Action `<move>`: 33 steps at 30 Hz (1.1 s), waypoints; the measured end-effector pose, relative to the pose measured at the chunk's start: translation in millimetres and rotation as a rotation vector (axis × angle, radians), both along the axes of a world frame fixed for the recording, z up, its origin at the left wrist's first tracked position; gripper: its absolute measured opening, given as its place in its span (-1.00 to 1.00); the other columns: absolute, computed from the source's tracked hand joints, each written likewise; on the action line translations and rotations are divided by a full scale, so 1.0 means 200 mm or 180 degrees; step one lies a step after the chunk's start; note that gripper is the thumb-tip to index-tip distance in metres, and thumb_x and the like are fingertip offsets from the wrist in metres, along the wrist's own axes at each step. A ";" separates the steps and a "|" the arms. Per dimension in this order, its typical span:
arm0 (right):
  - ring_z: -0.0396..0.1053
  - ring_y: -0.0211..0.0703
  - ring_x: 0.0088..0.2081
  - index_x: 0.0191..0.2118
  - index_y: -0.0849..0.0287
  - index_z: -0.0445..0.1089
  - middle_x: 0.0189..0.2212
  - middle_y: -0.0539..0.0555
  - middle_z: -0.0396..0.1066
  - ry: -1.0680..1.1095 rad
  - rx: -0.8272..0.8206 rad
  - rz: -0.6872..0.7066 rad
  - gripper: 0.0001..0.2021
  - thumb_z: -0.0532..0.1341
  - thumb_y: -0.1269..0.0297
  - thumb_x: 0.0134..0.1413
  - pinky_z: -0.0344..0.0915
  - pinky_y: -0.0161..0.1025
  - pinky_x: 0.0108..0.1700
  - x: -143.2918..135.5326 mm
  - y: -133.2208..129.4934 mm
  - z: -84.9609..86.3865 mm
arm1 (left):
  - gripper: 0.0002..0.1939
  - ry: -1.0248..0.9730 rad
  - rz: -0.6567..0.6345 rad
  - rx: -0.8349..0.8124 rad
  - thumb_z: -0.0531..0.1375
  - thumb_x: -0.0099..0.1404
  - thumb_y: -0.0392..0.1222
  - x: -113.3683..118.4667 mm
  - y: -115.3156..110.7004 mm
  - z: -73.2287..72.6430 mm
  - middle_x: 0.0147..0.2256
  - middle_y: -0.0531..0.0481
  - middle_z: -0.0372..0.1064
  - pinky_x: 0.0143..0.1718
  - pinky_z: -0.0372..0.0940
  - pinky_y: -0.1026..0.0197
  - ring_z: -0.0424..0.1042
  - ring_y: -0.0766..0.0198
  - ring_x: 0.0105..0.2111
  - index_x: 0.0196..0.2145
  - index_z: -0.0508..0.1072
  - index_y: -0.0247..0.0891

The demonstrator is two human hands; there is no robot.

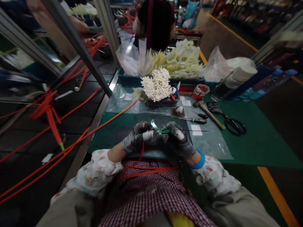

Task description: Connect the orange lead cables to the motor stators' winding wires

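Note:
Both hands wear grey gloves and meet above the dark mat (123,121) at the near edge of the table. My left hand (139,135) is closed, with white wrapping on a finger, and pinches the left part of a thin green-and-white wire bundle (163,130). From the other side my right hand (181,138) closes on the green end of that bundle; its fingers partly hide it. Below my left hand hangs an orange cable (142,151), and more orange cable (149,171) lies across the checked apron. Where the cable joins the wires is hidden by the gloves.
Behind the mat stands a bundle of white-tipped sticks (156,84). A hammer (210,115), a screwdriver (194,120), scissors (233,126) and a red tin (200,91) lie to the right. Pale sleeves (182,60) fill a bin behind. Orange cables (49,107) hang at left; a person (153,25) sits ahead.

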State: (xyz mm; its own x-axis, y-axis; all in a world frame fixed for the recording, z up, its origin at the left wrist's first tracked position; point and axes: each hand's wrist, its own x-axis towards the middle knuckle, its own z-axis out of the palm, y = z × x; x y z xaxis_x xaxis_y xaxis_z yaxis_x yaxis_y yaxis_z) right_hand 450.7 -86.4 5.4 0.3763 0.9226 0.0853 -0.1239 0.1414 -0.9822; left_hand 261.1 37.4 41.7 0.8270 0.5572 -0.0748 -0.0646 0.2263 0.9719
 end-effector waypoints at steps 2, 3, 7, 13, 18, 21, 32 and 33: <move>0.65 -0.02 -0.18 -0.14 -0.03 0.66 -0.20 0.05 0.70 -0.0117 0.0224 0.0075 -0.63 0.46 -0.23 0.28 0.65 -0.05 -0.01 0.00 0.09 0.03 | -0.44 0.0125 0.0162 0.0314 0.56 0.16 0.32 -0.03 0.07 0.04 -0.49 0.03 0.48 -0.44 0.29 0.31 0.35 0.35 -0.49 -0.41 0.60 -0.27; 0.66 -0.03 -0.18 -0.14 -0.02 0.67 -0.19 0.04 0.71 -0.0221 0.0326 0.0143 -0.64 0.47 -0.21 0.30 0.66 -0.06 0.00 0.00 0.12 0.05 | -0.46 0.0187 0.0294 0.0440 0.52 0.22 0.31 -0.04 0.10 0.05 -0.49 0.03 0.46 -0.44 0.27 0.31 0.34 0.35 -0.48 -0.42 0.58 -0.27; 0.72 0.00 -0.10 -0.09 -0.01 0.68 -0.13 0.06 0.77 -0.0513 0.0617 0.0340 -0.66 0.49 -0.17 0.31 0.68 -0.04 0.05 -0.01 0.22 0.09 | -0.52 0.0242 0.0699 0.0576 0.44 0.30 0.22 -0.07 0.15 0.04 -0.48 0.08 0.39 -0.42 0.22 0.32 0.28 0.38 -0.47 -0.44 0.48 -0.24; 0.75 0.04 -0.12 -0.14 0.00 0.67 -0.13 0.08 0.79 -0.0414 0.0475 0.0337 -0.49 0.46 -0.39 0.24 0.72 -0.04 -0.01 -0.10 0.33 0.04 | -0.44 0.0084 0.0884 0.0402 0.43 0.30 0.28 -0.10 0.18 -0.07 -0.54 0.13 0.28 -0.46 0.21 0.30 0.19 0.40 -0.54 -0.49 0.36 -0.20; 0.72 0.01 -0.20 -0.20 0.00 0.71 -0.23 0.07 0.78 -0.0638 0.0344 -0.0067 -0.47 0.39 -0.42 0.30 0.69 -0.08 -0.07 -0.10 0.36 0.01 | -0.49 0.0343 0.0574 0.0678 0.46 0.33 0.30 -0.15 0.26 -0.11 -0.41 0.01 0.51 -0.31 0.43 0.22 0.44 0.27 -0.41 -0.35 0.55 -0.23; 0.69 -0.03 -0.24 -0.21 0.00 0.70 -0.25 0.05 0.77 -0.0715 0.0318 -0.0362 -0.51 0.40 -0.36 0.33 0.67 -0.10 -0.11 -0.10 0.34 0.00 | -0.53 0.0510 0.1155 0.1744 0.55 0.28 0.19 -0.18 0.28 -0.10 -0.13 -0.10 0.65 -0.02 0.57 0.05 0.61 0.10 -0.15 -0.05 0.67 -0.20; 0.67 -0.03 -0.27 -0.23 0.05 0.64 -0.28 0.09 0.74 -0.0777 0.0051 -0.0565 -0.55 0.32 -0.24 0.44 0.65 -0.10 -0.17 -0.13 0.30 -0.01 | -0.79 0.0145 0.0654 0.4946 0.28 0.65 -0.11 -0.22 0.15 -0.16 -0.14 0.08 0.71 0.16 0.48 0.10 0.64 0.20 -0.01 0.09 0.72 0.13; 0.66 -0.03 -0.29 -0.21 0.05 0.64 -0.28 0.11 0.73 -0.0923 0.0014 -0.0635 -0.54 0.26 -0.22 0.50 0.65 -0.10 -0.19 -0.11 0.30 -0.01 | -0.75 0.0060 0.0509 0.5161 0.28 0.65 -0.18 -0.21 0.15 -0.18 -0.12 0.11 0.72 0.20 0.46 0.11 0.63 0.22 0.01 0.11 0.70 0.15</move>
